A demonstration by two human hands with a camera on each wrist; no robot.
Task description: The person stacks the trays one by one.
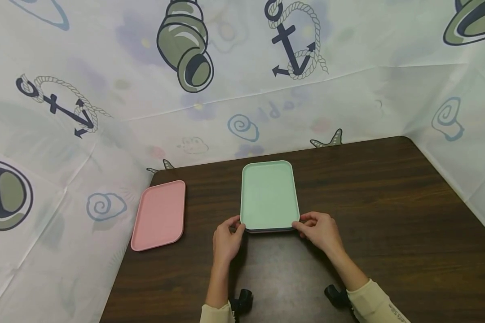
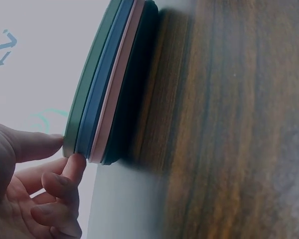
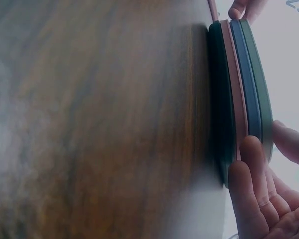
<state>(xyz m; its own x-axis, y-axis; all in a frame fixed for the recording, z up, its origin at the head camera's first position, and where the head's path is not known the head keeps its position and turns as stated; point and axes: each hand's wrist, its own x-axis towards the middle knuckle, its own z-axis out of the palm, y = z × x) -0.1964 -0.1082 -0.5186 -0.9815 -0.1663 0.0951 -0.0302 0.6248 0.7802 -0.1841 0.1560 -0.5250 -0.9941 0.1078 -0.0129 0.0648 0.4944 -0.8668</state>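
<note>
A light green tray point(image 1: 269, 195) tops a stack of trays near the table's middle. The left wrist view shows a blue tray point(image 2: 95, 104), a pink tray point(image 2: 118, 79) and a dark tray point(image 2: 124, 119) beneath it. My left hand point(image 1: 227, 241) pinches the stack's near left corner, thumb at the green tray's rim and a fingertip by the blue edge. At the near right corner, my right hand point(image 1: 321, 231) has its thumb against the green rim, with fingertips point(image 3: 251, 149) at the blue and pink edges.
A separate pink tray point(image 1: 159, 215) lies near the left edge of the dark wooden table point(image 1: 388, 202). Behind and beside the table hangs a white cloth point(image 1: 234, 80) printed with anchors and shells. Black wrist devices point(image 1: 244, 300) sit below the hands.
</note>
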